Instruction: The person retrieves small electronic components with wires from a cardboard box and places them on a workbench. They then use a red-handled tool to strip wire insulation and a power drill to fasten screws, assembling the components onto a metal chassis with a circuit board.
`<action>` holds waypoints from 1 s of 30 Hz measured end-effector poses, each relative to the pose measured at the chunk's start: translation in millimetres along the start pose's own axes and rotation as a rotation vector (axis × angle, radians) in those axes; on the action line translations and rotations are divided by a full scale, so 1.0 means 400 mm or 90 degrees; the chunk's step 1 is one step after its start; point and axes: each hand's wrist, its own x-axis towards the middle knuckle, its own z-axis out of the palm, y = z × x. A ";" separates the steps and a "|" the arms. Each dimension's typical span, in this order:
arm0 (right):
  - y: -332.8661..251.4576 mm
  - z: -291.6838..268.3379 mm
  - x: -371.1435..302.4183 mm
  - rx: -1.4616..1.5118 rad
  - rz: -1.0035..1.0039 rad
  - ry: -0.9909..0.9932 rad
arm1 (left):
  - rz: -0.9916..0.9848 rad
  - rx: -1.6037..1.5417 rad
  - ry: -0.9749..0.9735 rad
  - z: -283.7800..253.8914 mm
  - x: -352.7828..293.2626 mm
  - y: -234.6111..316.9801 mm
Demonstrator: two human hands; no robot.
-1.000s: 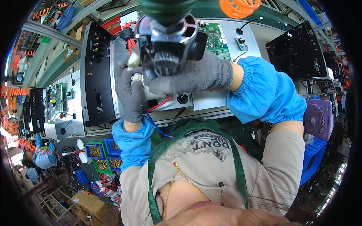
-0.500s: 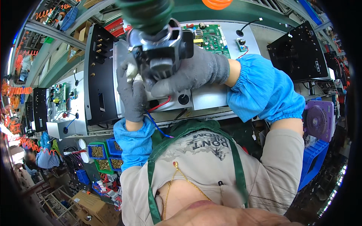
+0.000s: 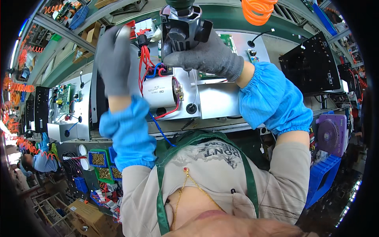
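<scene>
While the metal chassis (image 3: 213,98) is lying flat across the workbench with its near edge running just above the green apron (image 3: 205,138), little free room is showing around the hands: a black panel (image 3: 310,65) is standing close on the right, another dark panel (image 3: 96,98) is bordering the chassis on the left, and an orange coiled hose (image 3: 258,10) is hanging at the upper edge. The right hand (image 3: 205,57), in a grey glove, is wrapping its fingers tightly around the dark power screwdriver (image 3: 183,25), which is standing upright with its bit pointing down at the chassis just right of the white cylindrical capacitor (image 3: 160,91). The left hand (image 3: 114,59), also gloved in grey, is hovering raised to the left of the tool with its fingers stretched fairly straight and gripping nothing, its fingertips lying near the bundle of red wires (image 3: 144,63) without my being able to tell whether they are touching. The capacitor is sitting between the two forearms, below the screwdriver and nearer the left wrist. One capacitor, one screwdriver and one green circuit board (image 3: 227,41) are showing on this chassis, and two round grommet holes are sitting along its near edge. Two blue sleeve covers (image 3: 276,98) are covering the forearms. At lower left, three small bins of brass screws (image 3: 98,160) are sitting together, and one purple fan (image 3: 329,132) is standing at the right.
</scene>
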 end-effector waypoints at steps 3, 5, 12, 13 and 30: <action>-0.010 0.003 0.005 0.027 0.048 0.005 | -0.167 0.118 -0.179 0.117 0.134 -0.116; -0.028 0.009 0.003 0.042 0.034 0.009 | -0.317 0.020 -0.402 0.203 0.165 -0.227; -0.004 -0.010 0.000 0.021 0.032 -0.026 | -0.224 0.247 -0.483 0.216 0.221 -0.200; 0.009 -0.006 0.002 0.036 0.035 -0.026 | -0.156 0.233 -0.413 0.183 0.192 -0.215; -0.025 0.006 -0.026 0.057 0.012 -0.186 | -0.129 -0.696 -0.014 -0.101 -0.162 0.054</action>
